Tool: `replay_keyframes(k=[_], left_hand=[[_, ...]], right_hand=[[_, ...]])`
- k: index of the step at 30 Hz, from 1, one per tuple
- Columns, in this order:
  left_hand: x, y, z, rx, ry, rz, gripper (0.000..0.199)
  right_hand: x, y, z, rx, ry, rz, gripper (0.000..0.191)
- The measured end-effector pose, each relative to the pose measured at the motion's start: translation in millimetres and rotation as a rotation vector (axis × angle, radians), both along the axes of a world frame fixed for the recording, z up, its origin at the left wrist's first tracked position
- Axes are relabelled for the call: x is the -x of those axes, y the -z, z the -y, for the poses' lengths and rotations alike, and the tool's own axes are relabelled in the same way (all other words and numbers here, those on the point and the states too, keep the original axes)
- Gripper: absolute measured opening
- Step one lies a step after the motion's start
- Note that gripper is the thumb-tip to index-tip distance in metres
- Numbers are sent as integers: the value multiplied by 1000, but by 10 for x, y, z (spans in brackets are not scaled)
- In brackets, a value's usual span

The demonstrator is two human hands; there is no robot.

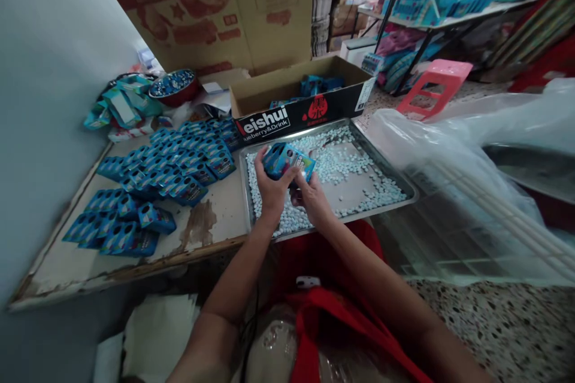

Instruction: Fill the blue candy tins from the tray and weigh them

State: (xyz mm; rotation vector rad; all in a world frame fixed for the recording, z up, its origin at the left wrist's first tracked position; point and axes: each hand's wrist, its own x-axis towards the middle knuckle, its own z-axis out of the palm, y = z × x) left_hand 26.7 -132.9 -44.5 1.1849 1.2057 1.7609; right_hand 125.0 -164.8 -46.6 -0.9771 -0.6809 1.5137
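Holding: the left hand (272,191) and the right hand (315,200) both grip a small bunch of blue boxes (290,161). The left hand wraps around one side, and the right hand holds the near end. I can't tell how many boxes are in the bunch.
Held boxes: they are tilted, up above the metal tray (412,196).
Tray: lots of little pale pieces (345,169) lie spread in it, with some bare shiny spots.
Desk: rows of more blue boxes (175,161) stand close together on the desk (228,196), left of the tray. Many have dark round holes.
Long box: the black cardboard box (294,122) sits just behind the tray, with some blue packs (314,85) inside.
Bowl: the red bowl (186,96) is at the back, full of little blue and white things.
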Motion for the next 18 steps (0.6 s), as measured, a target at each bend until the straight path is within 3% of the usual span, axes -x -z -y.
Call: replay_keyframes(k=[2, 5, 6, 9, 11, 13, 16, 18], left_hand=[[24, 72, 36, 58, -59, -33, 85], [167, 99, 66, 69, -55, -33, 73], [241, 81, 84, 67, -46, -40, 72], [495, -31, 200, 106, 2, -76, 75], [645, -120, 345, 151, 54, -101, 78], [752, -184, 529, 169, 56, -107, 86], [848, -214, 796, 188, -31, -62, 104], [898, -206, 900, 275, -49, -48, 87]], right_hand=[[3, 58, 57, 13, -111, 89, 86], [-83, 142, 123, -1, -415, 380, 78], [-133, 159, 127, -23, -457, 533, 74], [-261, 157, 68, -164, -314, 862, 68], [-250, 130, -2, -308, -309, 766, 84], [-132, 115, -48, -412, -466, 506, 103], [129, 147, -17, -397, -584, 219, 107], [252, 195, 30, -370, -586, 155, 110]])
